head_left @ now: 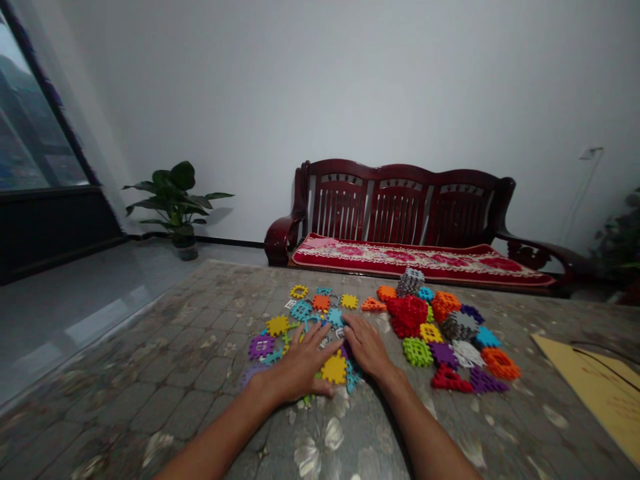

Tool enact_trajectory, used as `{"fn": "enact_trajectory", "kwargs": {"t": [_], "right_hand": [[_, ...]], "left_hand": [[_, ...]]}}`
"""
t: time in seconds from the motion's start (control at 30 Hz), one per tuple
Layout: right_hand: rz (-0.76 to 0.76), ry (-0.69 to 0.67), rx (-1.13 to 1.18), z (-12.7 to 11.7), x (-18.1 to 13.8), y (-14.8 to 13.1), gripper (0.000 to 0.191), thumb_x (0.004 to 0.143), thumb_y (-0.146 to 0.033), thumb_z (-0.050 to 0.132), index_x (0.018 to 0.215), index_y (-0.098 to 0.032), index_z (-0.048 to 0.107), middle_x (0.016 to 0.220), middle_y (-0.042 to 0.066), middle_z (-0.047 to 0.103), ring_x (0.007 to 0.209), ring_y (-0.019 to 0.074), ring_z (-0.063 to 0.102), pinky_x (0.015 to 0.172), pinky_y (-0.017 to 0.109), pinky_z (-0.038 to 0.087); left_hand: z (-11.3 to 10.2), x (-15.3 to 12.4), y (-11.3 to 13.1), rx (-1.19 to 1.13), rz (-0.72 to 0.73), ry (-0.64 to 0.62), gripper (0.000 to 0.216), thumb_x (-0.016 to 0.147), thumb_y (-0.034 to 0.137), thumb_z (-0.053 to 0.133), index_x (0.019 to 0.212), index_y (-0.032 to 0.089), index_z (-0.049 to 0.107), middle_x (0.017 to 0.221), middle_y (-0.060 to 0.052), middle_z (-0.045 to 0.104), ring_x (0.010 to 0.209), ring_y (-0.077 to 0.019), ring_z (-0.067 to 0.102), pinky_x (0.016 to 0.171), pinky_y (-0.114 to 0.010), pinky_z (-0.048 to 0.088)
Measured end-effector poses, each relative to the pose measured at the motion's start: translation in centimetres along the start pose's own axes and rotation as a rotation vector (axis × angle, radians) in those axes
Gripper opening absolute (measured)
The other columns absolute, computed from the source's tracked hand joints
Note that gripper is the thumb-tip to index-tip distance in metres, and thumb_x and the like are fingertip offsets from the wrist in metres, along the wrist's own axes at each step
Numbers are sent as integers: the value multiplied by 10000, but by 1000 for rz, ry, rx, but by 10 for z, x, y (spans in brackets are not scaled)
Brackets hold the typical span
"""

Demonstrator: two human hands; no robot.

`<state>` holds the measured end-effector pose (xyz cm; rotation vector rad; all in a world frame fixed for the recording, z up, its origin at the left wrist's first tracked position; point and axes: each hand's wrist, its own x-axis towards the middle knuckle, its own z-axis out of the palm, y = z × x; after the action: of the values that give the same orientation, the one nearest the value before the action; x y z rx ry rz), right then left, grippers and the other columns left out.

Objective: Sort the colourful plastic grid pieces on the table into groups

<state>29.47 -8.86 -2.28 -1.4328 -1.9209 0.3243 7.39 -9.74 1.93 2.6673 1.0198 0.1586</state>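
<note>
"Two bare hands of yours reach into the lower middle of the frame. What lies under them?"

"Flat, notched toy pieces (301, 310), scattered loosely in the centre. Your left hand (300, 367) lies palm down over some of them, and your right hand (369, 347) rests at their right edge."

"How do your fingers stand?"

"On the left they are spread, with the thumb stretched out to the right, just below a yellow square piece (334, 369). On the right they lie close together, angled to the upper left, near a light blue piece (335, 317). Whether your right fingers pinch anything, I can't tell."

"And around your hands?"

"A purple piece (261, 347) sits left of your left hand; an orange piece (321, 303) lies above your fingers. Right of centre you have a second group, sorted largely by colour: a red heap (407, 315), a grey stack (411, 281) behind it, a green stack (417, 352) in front."

"What do they rest on?"

"Your patterned grey tablecloth (200, 373). A yellow sheet (595, 393) lies at the lower right. Beyond the table, right of the upper middle, stands a dark red wooden bench (400, 193) with a floral cover (400, 257); a potted plant (173, 197) is at the upper left."
</note>
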Motion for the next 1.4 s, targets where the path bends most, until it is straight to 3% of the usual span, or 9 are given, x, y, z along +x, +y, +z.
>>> {"fn": "enact_trajectory", "kwargs": {"t": [0.13,0.3,0.37,0.5,0.7,0.93,1.2,1.3,1.4], "right_hand": [[12,-9,38,-1,1,-3,407,974,-362,418,1325,-256,594,1353,72,623,1273,249,531,1121,486,349],[41,-43,119,-5,2,-6,447,946,-416,484,1353,-256,572,1405,76,579,1315,249,498,1146,482,315],[48,-72,162,-9,3,-4,558,881,-458,584,1397,-253,530,1456,85,527,1351,262,461,1156,489,301],[2,-224,206,-20,5,4,961,623,-489,827,1471,-249,442,1566,116,370,1441,316,331,1180,512,251],[-19,-396,142,-30,4,5,1137,499,-507,894,1496,-278,399,1607,125,281,1473,326,267,1195,504,211],[-21,-293,70,-24,2,-5,996,578,-525,866,1454,-266,470,1524,126,440,1405,327,389,1169,493,265],[-12,-178,68,-23,1,-8,766,654,-461,836,1347,-248,588,1349,103,614,1251,304,540,1091,467,375],[5,-132,169,-22,3,-6,501,796,-394,711,1268,-240,646,1263,80,667,1175,261,593,1042,431,429],[44,-62,291,-20,4,-2,349,873,-363,596,1180,-225,690,1195,66,702,1118,238,628,1011,416,462]], "left_hand": [[7,11,-15,97,-29,223,747,789,474,726,1460,341,427,1560,-141,397,1464,-341,301,1179,-654,66],[-3,17,-16,113,-120,306,625,824,389,706,1410,309,502,1529,-130,450,1444,-324,345,1191,-629,37],[-16,12,-22,68,-204,272,692,797,414,723,1436,314,478,1561,-130,400,1470,-341,286,1184,-636,23],[-48,-15,-55,-80,-412,65,1170,432,416,917,1486,304,422,1598,-197,294,1474,-469,168,1133,-707,81],[-60,-49,-101,-115,-518,-74,1274,315,420,905,1488,293,424,1571,-220,339,1445,-486,245,1122,-682,189],[-41,-45,-109,-96,-505,-60,1290,327,503,856,1508,276,391,1580,-213,326,1441,-461,284,1132,-581,285],[-37,-23,-63,-76,-562,-103,1309,428,606,817,1558,229,274,1612,-267,174,1465,-503,137,1122,-700,131],[-34,-16,-58,-135,-509,-40,1273,440,589,820,1545,213,314,1606,-250,218,1463,-482,192,1142,-649,180],[-39,-16,-70,-348,-447,129,1016,577,606,739,1462,185,469,1565,-195,363,1445,-386,324,1171,-513,264]]}}
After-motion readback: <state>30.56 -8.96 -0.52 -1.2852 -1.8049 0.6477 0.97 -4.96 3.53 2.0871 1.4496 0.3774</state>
